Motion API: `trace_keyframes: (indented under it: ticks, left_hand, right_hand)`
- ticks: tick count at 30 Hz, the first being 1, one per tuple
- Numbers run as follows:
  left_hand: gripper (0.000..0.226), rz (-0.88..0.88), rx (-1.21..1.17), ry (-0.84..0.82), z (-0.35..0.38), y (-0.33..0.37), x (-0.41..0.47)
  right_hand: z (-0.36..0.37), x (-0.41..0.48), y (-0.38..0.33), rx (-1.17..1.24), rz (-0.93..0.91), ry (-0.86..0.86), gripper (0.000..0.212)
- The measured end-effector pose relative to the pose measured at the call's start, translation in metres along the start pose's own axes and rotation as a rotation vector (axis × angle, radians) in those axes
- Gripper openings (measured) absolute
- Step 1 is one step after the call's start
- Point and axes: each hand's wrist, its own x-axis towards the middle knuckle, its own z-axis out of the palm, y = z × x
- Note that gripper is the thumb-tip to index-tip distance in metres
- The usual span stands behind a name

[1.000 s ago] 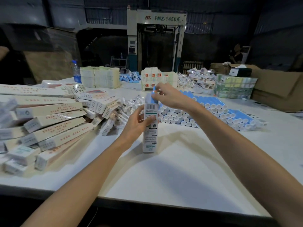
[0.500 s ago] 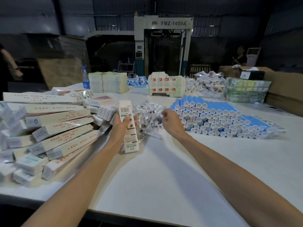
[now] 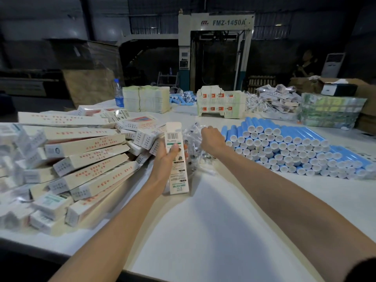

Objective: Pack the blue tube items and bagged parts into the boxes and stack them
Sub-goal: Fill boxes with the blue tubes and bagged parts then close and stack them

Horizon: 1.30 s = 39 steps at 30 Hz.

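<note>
Sprawling across the left of the table [image 3: 213, 220], a slanting heap of long closed boxes [image 3: 85, 159] crowds right up to my left hand [image 3: 164, 161], and its nearest ends lie just beside my wrist. That hand grips one box [image 3: 179, 181] upright, thumb across its printed face and fingers wrapped behind, with the top flap standing open. Just right of it lies the heap of bagged parts [image 3: 193, 157], small clear bags touching the box's side. My right hand [image 3: 212, 139] is sunk into that heap from the right, fingers curled downward; whether they have closed on a bag I cannot tell. Close beside that wrist begins the stack of blue tubes [image 3: 295, 147], white caps facing me, running off toward the right edge.

Along the far side, left to right, stand a water bottle [image 3: 118, 92], bundled flat cartons [image 3: 146, 98], a block of printed carton blanks [image 3: 220, 102], a far pile of bagged pieces [image 3: 278, 98] and a green shrink-wrapped bundle [image 3: 329, 112]. The tabletop is white and matte, with my arms' shadows across it. Behind it rises a tall machine [image 3: 215, 47] marked FMZ-1450A in a dim hall, with a person [image 3: 307, 66] at the far right.
</note>
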Motion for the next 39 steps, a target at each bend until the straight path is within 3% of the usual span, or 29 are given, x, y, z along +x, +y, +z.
trace_keyframes:
  ticks: [8, 13, 20, 24, 26, 28, 30, 33, 35, 39]
  left_hand:
    - [0.023, -0.016, -0.034, -0.047, 0.002, 0.007, -0.007]
    - [0.024, -0.021, -0.02, -0.059, 0.004, 0.01, -0.011]
    - [0.024, -0.023, 0.0, -0.094, 0.005, 0.015, -0.016]
    - [0.035, -0.02, 0.021, -0.101, 0.004, 0.017, -0.016]
    - [0.04, -0.022, 0.02, -0.081, 0.004, 0.018, -0.017]
    - [0.048, -0.003, 0.039, -0.09, 0.005, 0.021, -0.019]
    - [0.056, 0.015, 0.066, -0.123, 0.007, 0.025, -0.021]
    - [0.057, 0.019, 0.083, -0.17, 0.009, 0.028, -0.025]
    - [0.052, 0.022, 0.105, -0.188, 0.011, 0.029, -0.027]
    - [0.055, 0.011, 0.114, -0.19, 0.015, 0.031, -0.033]
  right_hand:
    - [0.005, -0.02, -0.011, 0.073, 0.138, -0.008, 0.066]
    - [0.003, -0.026, -0.014, 0.148, 0.199, -0.031, 0.077]
    - [-0.012, -0.038, -0.011, 0.163, 0.099, 0.037, 0.052]
    - [-0.037, -0.053, -0.004, 0.259, 0.042, 0.127, 0.042]
    - [-0.055, -0.062, -0.002, 0.466, 0.009, 0.251, 0.046]
    - [-0.078, -0.074, -0.005, 0.825, -0.05, 0.331, 0.043]
    - [-0.099, -0.083, -0.01, 1.15, -0.127, 0.348, 0.037]
    - [-0.121, -0.09, -0.017, 1.384, -0.195, 0.325, 0.031]
    - [-0.128, -0.091, -0.021, 1.392, -0.212, 0.299, 0.028]
    - [-0.123, -0.092, -0.027, 1.102, -0.195, 0.242, 0.029]
